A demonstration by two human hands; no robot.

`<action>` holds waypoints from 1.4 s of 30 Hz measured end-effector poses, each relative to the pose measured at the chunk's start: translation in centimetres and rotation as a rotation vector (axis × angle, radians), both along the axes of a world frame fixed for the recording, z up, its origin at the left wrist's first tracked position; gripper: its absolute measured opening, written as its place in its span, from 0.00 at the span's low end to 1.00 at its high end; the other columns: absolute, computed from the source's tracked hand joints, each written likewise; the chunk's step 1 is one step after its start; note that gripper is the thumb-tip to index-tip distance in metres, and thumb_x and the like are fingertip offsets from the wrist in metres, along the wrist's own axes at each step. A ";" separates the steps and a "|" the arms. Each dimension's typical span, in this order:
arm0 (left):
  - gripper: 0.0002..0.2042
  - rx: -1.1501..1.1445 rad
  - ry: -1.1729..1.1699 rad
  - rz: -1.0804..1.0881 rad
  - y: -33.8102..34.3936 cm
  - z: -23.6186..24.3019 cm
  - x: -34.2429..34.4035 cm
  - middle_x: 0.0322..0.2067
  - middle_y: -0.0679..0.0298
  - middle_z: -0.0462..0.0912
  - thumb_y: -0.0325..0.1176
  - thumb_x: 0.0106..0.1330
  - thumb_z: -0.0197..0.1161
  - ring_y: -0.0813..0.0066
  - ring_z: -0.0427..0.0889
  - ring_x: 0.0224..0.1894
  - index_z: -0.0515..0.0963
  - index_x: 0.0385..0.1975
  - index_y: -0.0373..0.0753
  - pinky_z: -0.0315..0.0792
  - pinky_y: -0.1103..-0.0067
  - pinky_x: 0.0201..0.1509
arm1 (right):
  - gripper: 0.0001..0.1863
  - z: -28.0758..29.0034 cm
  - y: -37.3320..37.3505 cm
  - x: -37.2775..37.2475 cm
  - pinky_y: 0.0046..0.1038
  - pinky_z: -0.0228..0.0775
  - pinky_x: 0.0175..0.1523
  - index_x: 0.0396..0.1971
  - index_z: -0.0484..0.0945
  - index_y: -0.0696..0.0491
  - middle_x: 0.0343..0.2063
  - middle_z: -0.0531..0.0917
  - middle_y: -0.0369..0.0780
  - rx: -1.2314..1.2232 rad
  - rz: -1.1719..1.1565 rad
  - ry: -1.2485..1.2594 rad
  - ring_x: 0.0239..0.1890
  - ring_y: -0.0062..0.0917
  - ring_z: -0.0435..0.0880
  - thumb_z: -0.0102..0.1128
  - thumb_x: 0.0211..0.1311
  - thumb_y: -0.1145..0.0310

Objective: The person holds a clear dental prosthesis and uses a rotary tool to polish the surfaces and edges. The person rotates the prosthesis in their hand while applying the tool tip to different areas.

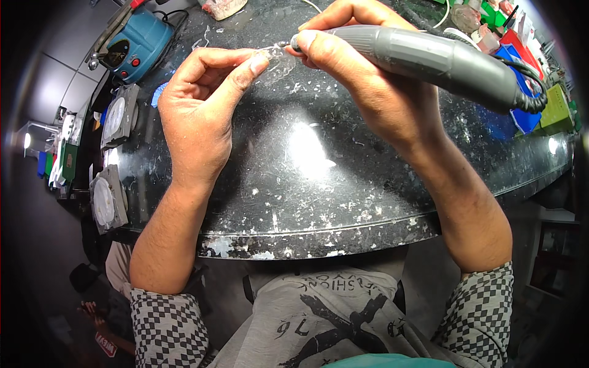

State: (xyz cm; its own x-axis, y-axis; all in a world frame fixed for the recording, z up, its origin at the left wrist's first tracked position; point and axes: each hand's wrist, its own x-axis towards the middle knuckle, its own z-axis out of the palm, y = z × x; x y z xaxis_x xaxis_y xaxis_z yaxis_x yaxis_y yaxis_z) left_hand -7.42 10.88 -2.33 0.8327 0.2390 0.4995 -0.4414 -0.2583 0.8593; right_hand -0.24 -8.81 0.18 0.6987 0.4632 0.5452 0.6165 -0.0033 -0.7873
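My left hand [202,98] pinches a small, thin, clear plastic piece [277,69] between thumb and fingertips, above the table. The piece looks like a moulded dental tray, though its exact shape is hard to make out. In my right hand [380,92] lies a dark grey rotary handpiece [442,59], gripped near its front end like a pen. Its tip meets the edge of the clear piece, close to my left fingertips. A coiled cord runs from the handpiece's back end at the right.
A blue control box [144,44] with a red button stands back left. Grey square blocks with pale round centres [105,197] line the left edge. Blue bins [526,116], a green box [555,110] and clutter crowd the right. Another person's hand [92,313] shows lower left.
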 end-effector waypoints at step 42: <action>0.04 -0.007 0.005 0.026 -0.3 0.0 0.0 0.37 0.62 0.90 0.22 0.66 0.71 0.81 0.86 0.41 0.85 0.37 0.34 0.79 0.83 0.50 | 0.10 -1.2 0.8 0.6 0.21 0.74 0.38 0.40 0.79 0.59 0.30 0.83 0.37 0.184 0.133 -0.018 0.32 0.14 0.80 0.68 0.67 0.70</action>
State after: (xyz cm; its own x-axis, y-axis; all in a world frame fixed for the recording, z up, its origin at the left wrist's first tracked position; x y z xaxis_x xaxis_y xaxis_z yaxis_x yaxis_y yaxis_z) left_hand -7.44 10.54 -2.29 0.8285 0.2641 0.4938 -0.4302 -0.2641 0.8632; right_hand 0.31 -8.05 -0.97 0.6276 0.4427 0.6405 0.6155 0.2217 -0.7563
